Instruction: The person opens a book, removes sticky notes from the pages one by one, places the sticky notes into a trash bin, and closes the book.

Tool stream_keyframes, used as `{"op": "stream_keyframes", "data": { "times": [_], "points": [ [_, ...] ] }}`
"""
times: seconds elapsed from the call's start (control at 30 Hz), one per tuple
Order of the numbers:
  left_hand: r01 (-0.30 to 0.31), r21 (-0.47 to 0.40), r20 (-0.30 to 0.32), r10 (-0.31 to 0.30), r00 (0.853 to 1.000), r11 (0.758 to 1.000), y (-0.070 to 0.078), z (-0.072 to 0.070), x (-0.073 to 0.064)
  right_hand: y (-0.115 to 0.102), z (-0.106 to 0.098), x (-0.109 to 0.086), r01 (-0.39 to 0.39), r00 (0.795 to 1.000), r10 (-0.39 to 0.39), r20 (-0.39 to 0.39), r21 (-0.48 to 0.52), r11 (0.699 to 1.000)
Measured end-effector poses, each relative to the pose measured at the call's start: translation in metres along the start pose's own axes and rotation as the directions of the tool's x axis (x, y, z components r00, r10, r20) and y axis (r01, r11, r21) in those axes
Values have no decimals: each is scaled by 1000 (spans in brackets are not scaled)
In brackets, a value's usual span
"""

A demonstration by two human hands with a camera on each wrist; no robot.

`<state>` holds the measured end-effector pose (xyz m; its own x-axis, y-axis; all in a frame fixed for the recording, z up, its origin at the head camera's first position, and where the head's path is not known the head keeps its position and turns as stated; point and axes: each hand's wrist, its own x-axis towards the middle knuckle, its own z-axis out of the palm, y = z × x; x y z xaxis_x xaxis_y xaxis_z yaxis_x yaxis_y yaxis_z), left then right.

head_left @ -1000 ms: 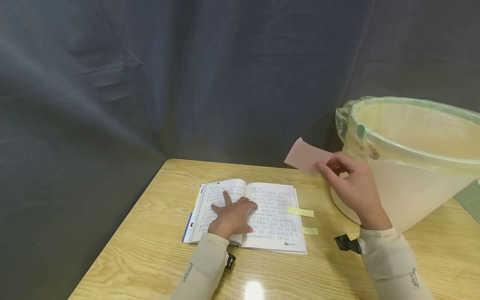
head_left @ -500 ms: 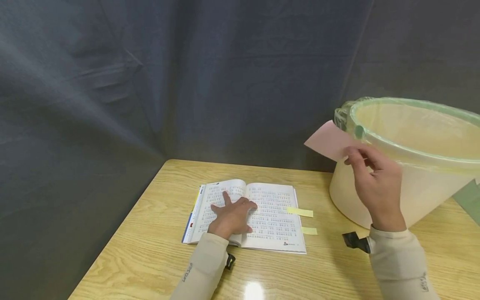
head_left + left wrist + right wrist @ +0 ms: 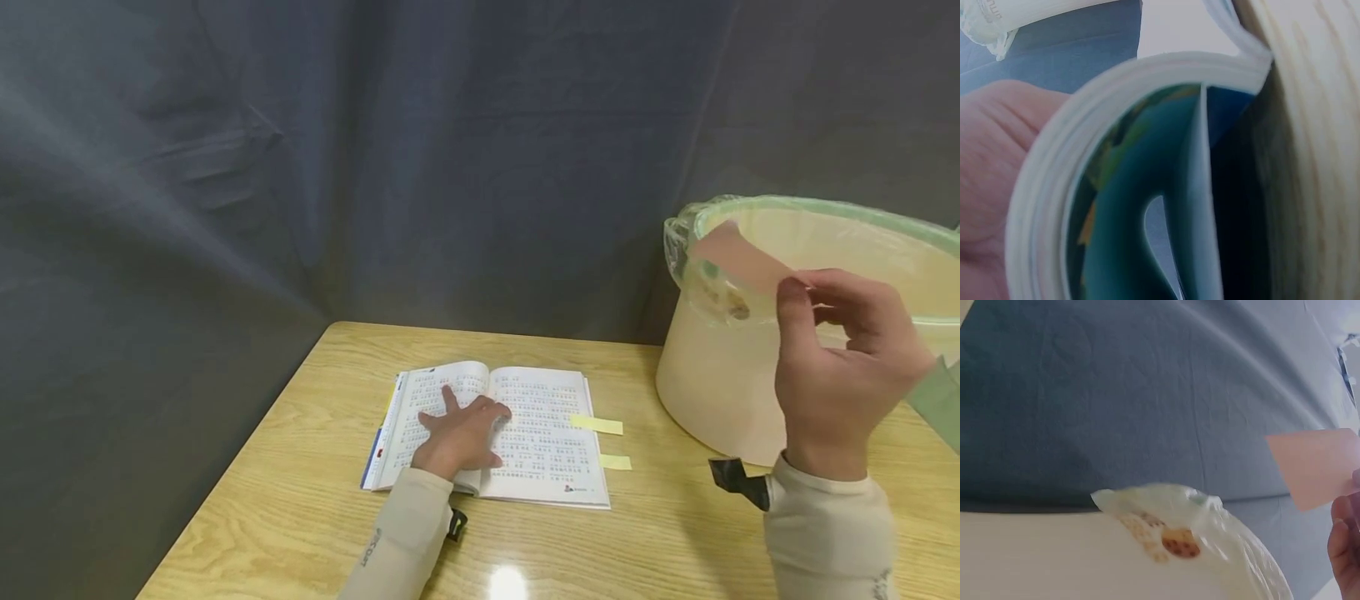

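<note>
An open book [image 3: 543, 458] lies on the wooden table [image 3: 285, 500], with two yellow sticky strips [image 3: 597, 424] jutting past its right edge. My left hand [image 3: 459, 437] rests spread across its pages near the spine. In the left wrist view the book's curved page block [image 3: 1041, 206] fills the middle, with part of the palm beside it. My right hand [image 3: 847, 358] pinches a pink sticky note [image 3: 738, 257] between thumb and fingers. In the head view the note overlaps the near-left rim of a bin; the right wrist view also shows the pink note at its right side.
The large pale bin [image 3: 720, 392] stands on the table's right side, lined with a clear bag [image 3: 1235, 544] that is bunched over its green rim. A dark cloth [image 3: 480, 167] hangs behind and to the left of the table. Something green [image 3: 937, 400] shows at the far right.
My right hand has carried the pink sticky note rightward and up, from beside the book to the bin's rim. The left hand and the book stay in place.
</note>
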<state>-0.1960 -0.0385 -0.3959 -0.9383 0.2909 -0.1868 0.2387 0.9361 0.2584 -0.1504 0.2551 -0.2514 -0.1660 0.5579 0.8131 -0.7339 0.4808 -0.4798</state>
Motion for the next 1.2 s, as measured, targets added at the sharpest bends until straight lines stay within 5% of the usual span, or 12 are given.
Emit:
{"op": "stream_keyframes", "data": {
  "times": [0.2,0.37,0.7,0.83,1.0,1.2],
  "points": [
    [-3,-6,-8,3,1000,1000,0,0,-1,14,-16,17,-89,992,77,-100,-113,990],
    [-6,-14,2,6,1000,1000,-1,0,-1,32,-28,29,-152,980,110,-165,-268,951],
    [-8,-32,19,8,1000,999,-4,0,1,43,-39,38,-313,949,236,-210,-512,800],
    [-5,-36,27,6,1000,999,-4,0,1,42,-38,42,-418,908,338,-245,-523,743],
    [-7,-35,26,8,1000,999,-5,-1,0,39,-35,46,-504,863,417,-283,-494,709],
    [-6,-36,24,7,1000,999,-3,-2,-1,39,-35,46,-512,859,423,-288,-481,712]
  ]
}}
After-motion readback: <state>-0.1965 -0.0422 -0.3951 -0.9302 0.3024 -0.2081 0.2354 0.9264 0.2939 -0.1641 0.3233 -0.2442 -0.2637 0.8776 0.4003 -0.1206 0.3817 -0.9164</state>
